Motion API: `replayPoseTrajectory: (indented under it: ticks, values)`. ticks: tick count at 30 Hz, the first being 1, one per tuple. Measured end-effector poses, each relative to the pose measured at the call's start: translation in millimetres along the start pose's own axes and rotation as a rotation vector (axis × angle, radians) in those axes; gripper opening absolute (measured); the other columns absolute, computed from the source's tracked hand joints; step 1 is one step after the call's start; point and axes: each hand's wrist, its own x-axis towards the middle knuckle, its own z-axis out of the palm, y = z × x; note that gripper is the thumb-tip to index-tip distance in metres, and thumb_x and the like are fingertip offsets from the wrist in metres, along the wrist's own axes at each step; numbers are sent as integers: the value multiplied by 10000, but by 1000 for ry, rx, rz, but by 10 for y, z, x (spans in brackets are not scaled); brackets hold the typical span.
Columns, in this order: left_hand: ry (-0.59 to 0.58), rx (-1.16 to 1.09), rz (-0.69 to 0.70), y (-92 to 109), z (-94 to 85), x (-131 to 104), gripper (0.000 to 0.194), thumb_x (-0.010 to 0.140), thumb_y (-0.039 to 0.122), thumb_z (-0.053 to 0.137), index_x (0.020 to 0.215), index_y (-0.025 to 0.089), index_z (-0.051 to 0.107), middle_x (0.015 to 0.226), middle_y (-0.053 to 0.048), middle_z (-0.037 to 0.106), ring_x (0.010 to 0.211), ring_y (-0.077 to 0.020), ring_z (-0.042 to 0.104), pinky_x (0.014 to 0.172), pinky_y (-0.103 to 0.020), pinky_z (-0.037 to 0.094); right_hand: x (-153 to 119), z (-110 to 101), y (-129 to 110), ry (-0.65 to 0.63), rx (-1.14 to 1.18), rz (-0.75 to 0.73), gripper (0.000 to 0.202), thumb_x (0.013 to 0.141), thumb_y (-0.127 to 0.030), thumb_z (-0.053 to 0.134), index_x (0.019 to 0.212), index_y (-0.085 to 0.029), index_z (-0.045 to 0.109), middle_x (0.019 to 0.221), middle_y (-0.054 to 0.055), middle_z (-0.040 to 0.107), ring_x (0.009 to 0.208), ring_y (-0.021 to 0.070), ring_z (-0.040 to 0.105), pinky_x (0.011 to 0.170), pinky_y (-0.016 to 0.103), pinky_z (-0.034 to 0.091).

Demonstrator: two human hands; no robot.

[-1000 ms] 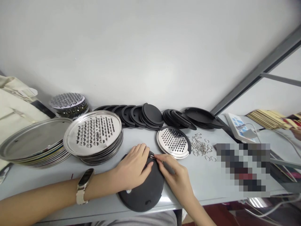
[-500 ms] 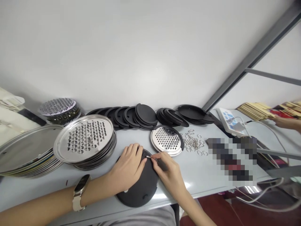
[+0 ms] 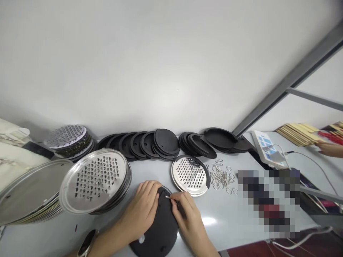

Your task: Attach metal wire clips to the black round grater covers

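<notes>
A black round disc (image 3: 160, 233), apparently a lid or backing plate, lies at the table's front edge and partly runs out of the frame. My left hand (image 3: 144, 207) lies across its left side, fingers together over the far rim, gripping it. Over the disc's upper right edge, my right hand (image 3: 186, 210) pinches a small shiny metal piece (image 3: 167, 197), its tip against the disc. The fingers hide most of that piece, so its exact kind does not show. Just beyond my right hand rests a round metal grater (image 3: 189, 175) with a black rim piece.
Metal rings and clips (image 3: 221, 175) lie loose to the right. Stacked grater discs (image 3: 93, 182) and large metal discs (image 3: 26, 189) stand left. Black discs (image 3: 136, 144) line the wall. At far right are a metal frame (image 3: 284, 84), a power strip (image 3: 268, 150) and another person's hand (image 3: 331, 148).
The whole scene sits lower in the picture, as the camera has tilted up. Both hands keep their places on the disc, and the metal piece stays pinched near its edge.
</notes>
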Motion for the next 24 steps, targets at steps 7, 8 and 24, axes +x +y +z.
replayPoseTrajectory:
  ticks: [7,8,24]
  values:
    - [42,-140,-102,-121,-3,6,333,938,70,296,1163,237,476,1110,-69,578,1094,-223,526,961,-424,453,72,73,4,-7,-1,-18,153,968,-136,417,1007,-232,529,901,45,584,852,196,591,750,311,499]
    - [51,-153,-109,-134,-7,6,323,939,72,296,1150,237,477,1106,-67,577,1090,-222,527,958,-421,454,97,92,-3,3,-4,-17,148,969,-142,421,1006,-232,531,892,43,583,840,195,592,739,308,501]
    - [78,-112,-108,-212,35,-42,482,819,-27,336,1232,208,417,1161,-84,536,1092,-240,513,958,-443,421,343,208,-20,12,-22,-78,194,970,-150,471,1104,-241,577,945,55,619,894,191,601,789,298,502]
